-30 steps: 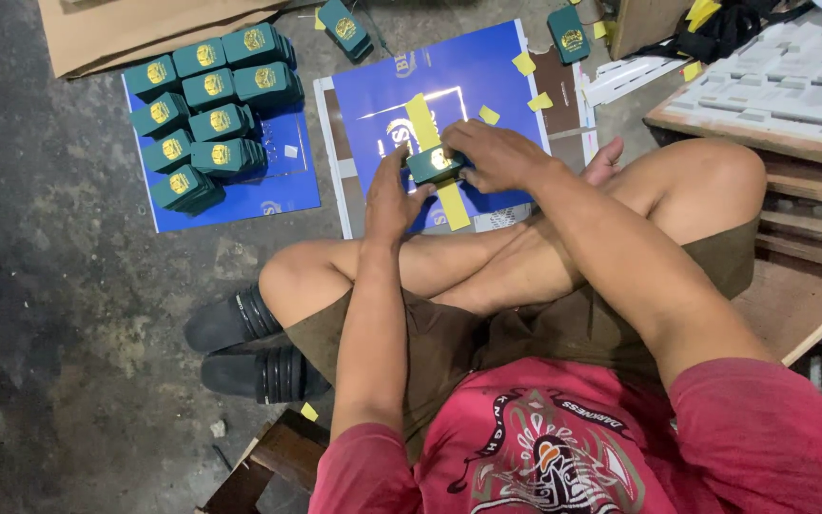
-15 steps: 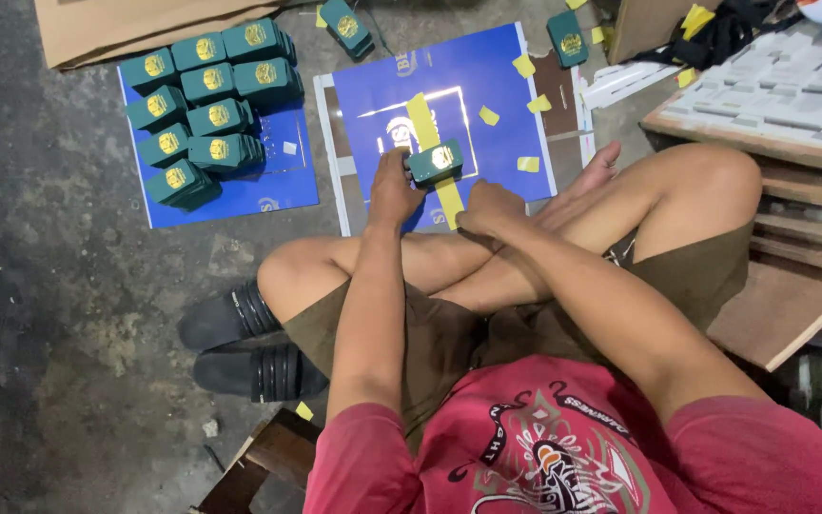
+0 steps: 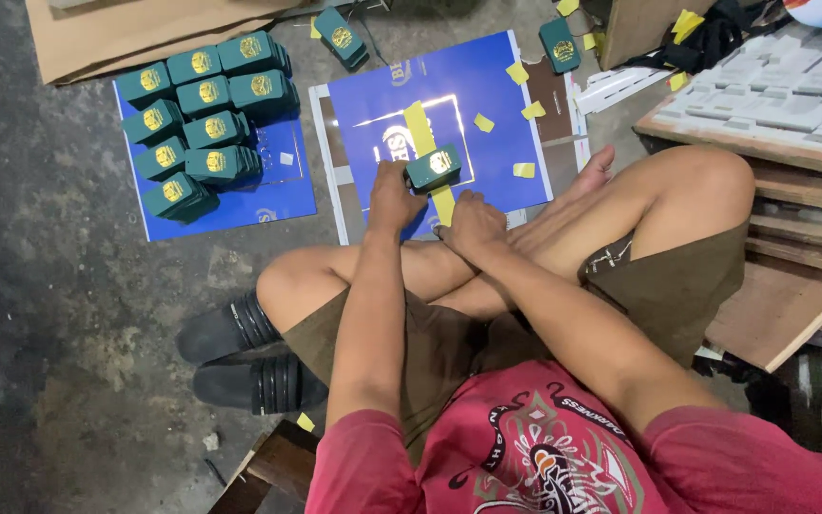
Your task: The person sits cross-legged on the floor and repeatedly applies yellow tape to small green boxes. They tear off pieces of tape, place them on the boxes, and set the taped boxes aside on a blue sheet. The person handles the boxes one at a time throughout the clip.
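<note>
The left hand [image 3: 394,198] keeps its place at the near left edge of the small green box [image 3: 434,167], fingers curled against the box's side and holding it down on the yellow strip [image 3: 427,157]; it has barely shifted over the last second. The right hand [image 3: 473,221] is what has changed: a second ago it lay over the top of the box, and now it has drawn back toward the body and rests low on the near edge of the blue sheet [image 3: 459,95], just right of the strip's lower end and clear of the box. Its fingers are bent under, and whether they pinch the strip's end cannot be told from above. Both forearms run forward side by side over the crossed legs, the left straight, the right angled in from the shoulder. The box sits near the middle of the blue sheet, lying across the strip with its gold emblem up. Small yellow paper scraps [image 3: 523,169] are scattered over the sheet's right half. Further left, a cluster of like green boxes [image 3: 204,119] stands on a second blue sheet [image 3: 268,195], and black sandals [image 3: 240,357] lie by the left knee.
</note>
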